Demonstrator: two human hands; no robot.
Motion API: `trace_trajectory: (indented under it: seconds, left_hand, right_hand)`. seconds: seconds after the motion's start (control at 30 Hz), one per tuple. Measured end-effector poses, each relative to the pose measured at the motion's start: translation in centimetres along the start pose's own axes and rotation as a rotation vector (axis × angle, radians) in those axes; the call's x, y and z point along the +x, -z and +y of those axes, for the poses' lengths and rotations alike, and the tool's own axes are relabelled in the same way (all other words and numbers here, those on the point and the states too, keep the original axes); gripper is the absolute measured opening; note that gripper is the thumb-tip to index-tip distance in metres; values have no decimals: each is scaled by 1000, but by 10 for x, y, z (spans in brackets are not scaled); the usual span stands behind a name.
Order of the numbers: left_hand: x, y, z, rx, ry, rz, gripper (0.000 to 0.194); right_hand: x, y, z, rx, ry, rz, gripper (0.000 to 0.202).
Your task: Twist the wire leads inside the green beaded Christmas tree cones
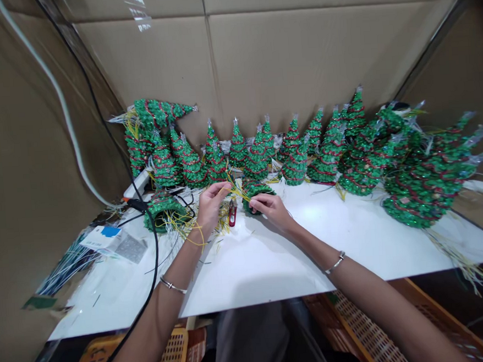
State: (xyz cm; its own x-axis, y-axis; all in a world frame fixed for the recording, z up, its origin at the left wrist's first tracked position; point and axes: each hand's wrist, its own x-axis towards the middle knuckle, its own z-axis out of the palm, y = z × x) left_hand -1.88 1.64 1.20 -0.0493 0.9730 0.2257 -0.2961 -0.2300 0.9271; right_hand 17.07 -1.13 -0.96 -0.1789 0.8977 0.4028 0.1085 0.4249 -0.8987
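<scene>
Thin yellow wires (239, 192) stretch between my two hands above the middle of the table. My left hand (212, 202) pinches them at one side, thumb and fingers together. At the other side my right hand (269, 209) has its fingers closed on the wires, close over a green tinsel tree (257, 190) that lies with its base toward me. Between the hands, red-handled snippers (233, 213) rest on the table beside scattered yellow wire clippings (222, 226).
Several green tinsel trees (257, 155) line the back of the white table (248, 274). More are piled at right (424, 185). Another lies at left (163, 211), near a plastic packet (116, 244), wire bundles (71, 264) and a hanging black cable (156, 236). Orange crates (176, 345) stand below.
</scene>
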Motion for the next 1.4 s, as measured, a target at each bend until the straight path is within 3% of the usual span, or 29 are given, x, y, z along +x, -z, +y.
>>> trace_trajectory:
  seconds: [0.17, 0.27, 0.33, 0.6, 0.77, 0.83, 0.9, 0.93, 1.0, 1.1, 1.2, 1.27, 1.4]
  left_hand:
    - [4, 5, 3, -73, -48, 81, 28]
    - [9, 18, 10, -133, -102, 221, 30]
    - [9, 24, 15, -60, -197, 306, 28]
    - [-11, 8, 26, 425, -500, 135, 8]
    - [-4, 20, 30, 544, -561, 94, 3]
    - [4, 31, 32, 530, -565, 136, 6]
    - [11, 41, 34, 449, -585, 263, 12]
    - [14, 44, 34, 412, -582, 311, 14]
    - [17, 47, 31, 396, -503, 292, 20]
    - [14, 38, 21, 375, -280, 94, 26]
    - [9, 25, 13, 198, -61, -70, 33]
    - [7, 19, 11, 71, -4, -85, 33]
    - [5, 14, 11, -83, -25, -4, 30]
  right_hand:
    - [0, -1, 5, 62, -30, 5, 32]
    - [-1, 1, 7, 99, -60, 23, 35]
    - [-2, 1, 6, 101, -66, 31, 36]
    - [-2, 2, 3, 44, -38, 17, 34]
    - [0, 5, 10, 139, -74, -3, 36]
    - [0, 8, 11, 147, -74, -7, 35]
    - [0, 12, 10, 117, -57, -12, 35]
    - [0, 14, 9, 91, -43, -15, 35]
    - [-1, 19, 6, 23, -5, -41, 35]
    - [-1, 23, 2, -88, 61, -100, 34]
    - [0, 23, 3, -144, 102, -133, 33]
    - [0, 23, 4, -151, 114, -145, 33]
    - [2, 22, 6, -136, 116, -157, 34]
